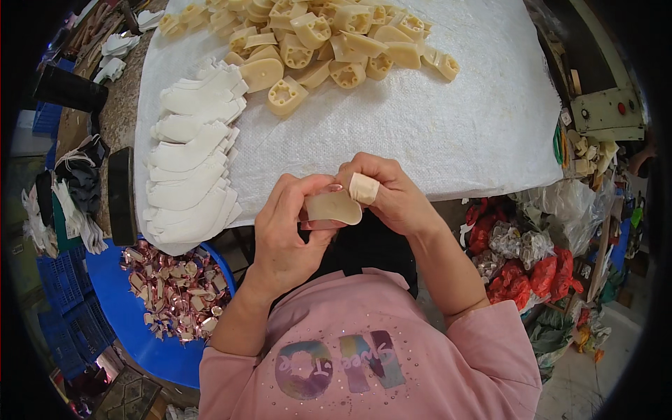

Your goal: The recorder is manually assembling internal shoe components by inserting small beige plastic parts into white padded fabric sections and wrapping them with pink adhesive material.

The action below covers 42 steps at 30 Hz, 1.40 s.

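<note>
Just off the near edge of the table, my left hand (285, 227) grips a pale, curved shoe heel (334, 208) between fingers and thumb. Its hollow side faces up. My right hand (393, 192) is close against the heel's far right end, with its fingers curled in. A cream wrap (363, 188), which looks like tape, goes round one of its digits. Whatever the right fingers pinch is hidden. Left of my hands lie overlapping stacks of white cut cover pieces (189, 178). Beige plastic shoe heels (294, 52) with holed ends are heaped at the table's far side.
White woven sheeting (448, 133) covers the table. A blue basin (112, 301) at lower left holds pink metallic heels (178, 290). A black block (121, 196) stands by the table's left edge. Red plastic bags (542, 276) are bundled at right, below a green machine box (607, 114).
</note>
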Motion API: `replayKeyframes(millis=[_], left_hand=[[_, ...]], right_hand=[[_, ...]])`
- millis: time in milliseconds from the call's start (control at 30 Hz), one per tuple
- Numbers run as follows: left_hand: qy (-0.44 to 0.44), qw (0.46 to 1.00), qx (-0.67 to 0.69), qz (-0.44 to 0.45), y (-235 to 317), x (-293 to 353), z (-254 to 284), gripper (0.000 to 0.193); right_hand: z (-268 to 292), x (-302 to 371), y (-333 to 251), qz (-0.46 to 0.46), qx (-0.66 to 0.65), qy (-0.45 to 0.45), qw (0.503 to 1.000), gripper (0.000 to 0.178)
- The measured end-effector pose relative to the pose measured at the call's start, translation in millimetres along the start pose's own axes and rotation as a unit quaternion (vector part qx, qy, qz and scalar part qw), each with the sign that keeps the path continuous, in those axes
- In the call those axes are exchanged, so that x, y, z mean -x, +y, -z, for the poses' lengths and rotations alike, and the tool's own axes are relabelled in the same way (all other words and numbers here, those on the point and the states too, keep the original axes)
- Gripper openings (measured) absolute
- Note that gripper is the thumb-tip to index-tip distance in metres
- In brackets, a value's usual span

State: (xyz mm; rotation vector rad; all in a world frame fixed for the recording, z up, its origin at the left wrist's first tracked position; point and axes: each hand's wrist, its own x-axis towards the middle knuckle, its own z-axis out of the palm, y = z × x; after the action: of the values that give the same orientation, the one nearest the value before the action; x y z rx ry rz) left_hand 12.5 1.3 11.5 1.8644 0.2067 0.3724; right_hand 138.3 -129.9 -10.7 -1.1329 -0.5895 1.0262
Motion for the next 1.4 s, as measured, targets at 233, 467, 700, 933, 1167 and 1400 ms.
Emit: replayKeyframes(millis=[233, 467, 700, 933, 1167, 1400], left_hand=[[0.021, 0.987, -0.112, -0.115, 1.9, -3.9, 1.9, 0.047], [0.065, 0.976, -0.143, -0.149, -4.7, -6.7, -5.0, 0.047], [0.148, 0.953, -0.215, -0.151, -4.3, -1.4, -22.3, 0.049], [0.177, 0.943, -0.245, -0.141, -7.4, -4.8, -24.0, 0.050], [0.201, 0.938, -0.247, -0.137, -11.2, -3.7, -24.4, 0.045], [0.205, 0.947, -0.215, -0.126, -18.2, 1.3, -7.1, 0.047]], right_hand=[[-10.4, 0.9, -5.3, 0.137, 0.259, 0.020, 0.956, 0.017], [-9.6, 6.5, 7.9, 0.073, 0.082, 0.050, 0.993, 0.013], [-25.0, 6.1, 10.2, 0.136, 0.144, 0.082, 0.977, 0.025], [-27.8, 7.7, 21.6, 0.044, -0.154, 0.065, 0.985, 0.027], [-44.3, 5.1, 18.8, 0.107, 0.126, 0.161, 0.973, 0.023], [-48.1, 0.9, 10.0, 0.112, 0.226, 0.135, 0.958, 0.027]])
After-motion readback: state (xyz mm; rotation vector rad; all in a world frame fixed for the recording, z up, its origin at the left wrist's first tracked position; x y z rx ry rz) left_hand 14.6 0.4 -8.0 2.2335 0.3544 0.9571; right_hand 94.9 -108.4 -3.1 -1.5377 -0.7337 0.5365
